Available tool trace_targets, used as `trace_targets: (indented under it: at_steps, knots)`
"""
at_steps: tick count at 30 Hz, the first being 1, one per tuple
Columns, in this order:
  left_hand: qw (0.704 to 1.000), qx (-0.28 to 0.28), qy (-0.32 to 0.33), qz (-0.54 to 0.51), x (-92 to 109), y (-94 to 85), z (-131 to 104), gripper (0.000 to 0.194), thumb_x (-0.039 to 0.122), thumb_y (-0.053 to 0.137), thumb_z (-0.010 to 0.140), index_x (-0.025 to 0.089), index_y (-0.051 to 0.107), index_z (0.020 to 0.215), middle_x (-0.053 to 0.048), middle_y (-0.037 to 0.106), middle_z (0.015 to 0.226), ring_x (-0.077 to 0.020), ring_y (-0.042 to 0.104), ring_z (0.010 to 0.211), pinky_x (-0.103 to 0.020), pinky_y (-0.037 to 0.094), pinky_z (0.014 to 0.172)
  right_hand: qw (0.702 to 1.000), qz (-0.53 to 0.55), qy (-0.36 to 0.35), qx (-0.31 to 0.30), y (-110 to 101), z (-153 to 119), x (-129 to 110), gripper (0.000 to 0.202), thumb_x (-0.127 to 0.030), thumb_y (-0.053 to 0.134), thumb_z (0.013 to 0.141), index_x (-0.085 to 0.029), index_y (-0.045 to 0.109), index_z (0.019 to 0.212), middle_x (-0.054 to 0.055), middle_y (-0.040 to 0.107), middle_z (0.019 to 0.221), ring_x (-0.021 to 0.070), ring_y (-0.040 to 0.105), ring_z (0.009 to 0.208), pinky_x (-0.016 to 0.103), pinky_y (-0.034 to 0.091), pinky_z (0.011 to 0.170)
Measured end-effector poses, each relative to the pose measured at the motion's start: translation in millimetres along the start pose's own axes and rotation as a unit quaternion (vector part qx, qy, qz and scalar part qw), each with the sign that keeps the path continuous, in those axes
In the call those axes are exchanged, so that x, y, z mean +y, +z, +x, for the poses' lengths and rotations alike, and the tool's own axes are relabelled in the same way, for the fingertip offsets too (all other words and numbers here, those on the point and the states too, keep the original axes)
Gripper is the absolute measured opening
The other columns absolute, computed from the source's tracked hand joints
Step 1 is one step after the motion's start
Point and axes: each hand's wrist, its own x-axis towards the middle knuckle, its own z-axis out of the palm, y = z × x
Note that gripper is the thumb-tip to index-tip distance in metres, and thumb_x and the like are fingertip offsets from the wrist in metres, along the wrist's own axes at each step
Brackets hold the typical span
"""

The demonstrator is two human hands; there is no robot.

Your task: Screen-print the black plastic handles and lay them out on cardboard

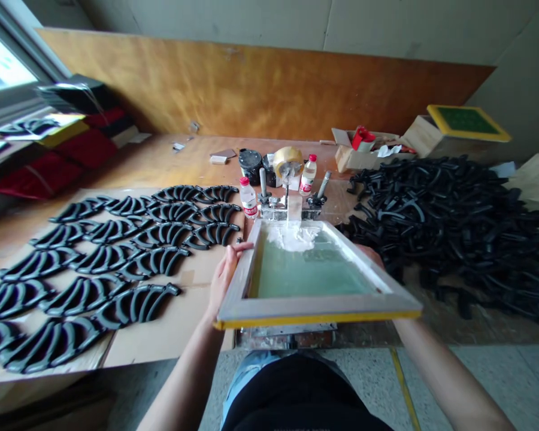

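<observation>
A screen-printing frame [318, 306], with pale wooden sides, a yellow lower edge and green mesh, is tilted up in front of me. White paste [296, 238] is smeared on its far end, below a small upright blade. My left hand [226, 270] grips the frame's left side, one finger stretched along the edge. On the right side, my right hand [371, 256] holds the frame, with most of its fingers hidden. Behind it stands a metal clamp [291, 212] with two upright handles. What lies under the frame is mostly hidden.
Rows of black curved, ribbed pieces [90, 254] lie on cardboard at left. A heap of similar black pieces [440, 227] covers the right. Bottles with red caps [248, 200], a black tub [250, 166], a tape roll [287, 157] and an open carton [372, 157] stand behind.
</observation>
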Motion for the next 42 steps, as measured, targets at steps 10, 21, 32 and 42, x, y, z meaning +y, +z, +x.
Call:
trace_targets:
  at_steps: [10,21,32,42]
  knots:
    - [0.991,-0.034,-0.105,0.079,-132.8,-9.5,-6.9,0.08,0.059,0.06,0.078,0.019,0.042,0.145,0.0,0.064,0.078,-0.0159,0.062,0.067,-0.027,0.048,0.062,0.971,-0.02,-0.226,-0.069,51.2,89.5,-123.6,0.044,-0.015,0.064,0.083,-0.015,0.057,0.126,0.014,0.058,0.129,0.0267,0.049,0.123,0.041,0.04,0.104]
    - [0.99,-0.023,-0.105,0.089,-135.7,-8.0,-10.0,0.075,0.059,0.058,0.079,0.016,0.049,0.14,-0.004,0.07,0.087,-0.0191,0.065,0.077,-0.029,0.049,0.07,0.883,-0.007,-0.399,-0.248,36.8,30.9,-103.6,0.019,-0.005,0.056,0.077,-0.019,0.067,0.084,0.007,0.067,0.091,0.0214,0.058,0.092,0.031,0.044,0.084]
    - [0.99,-0.025,-0.135,0.038,-121.0,-7.9,-13.5,0.083,0.061,0.066,0.073,0.017,0.047,0.141,-0.004,0.069,0.083,-0.0189,0.065,0.072,-0.029,0.051,0.064,0.912,-0.011,-0.366,-0.185,50.9,24.5,-108.0,0.015,-0.019,0.056,0.088,-0.018,0.067,0.098,0.009,0.068,0.097,0.0225,0.059,0.097,0.033,0.045,0.087]
    - [0.996,-0.019,-0.081,0.036,-20.0,-10.3,-5.2,0.069,0.076,0.047,0.078,0.021,0.066,0.116,-0.005,0.072,0.095,-0.0177,0.063,0.069,-0.027,0.05,0.058,0.998,0.025,-0.057,-0.021,5.7,123.0,-82.3,0.039,-0.032,0.054,0.092,-0.023,0.056,0.129,0.004,0.072,0.092,0.0208,0.065,0.083,0.032,0.048,0.081]
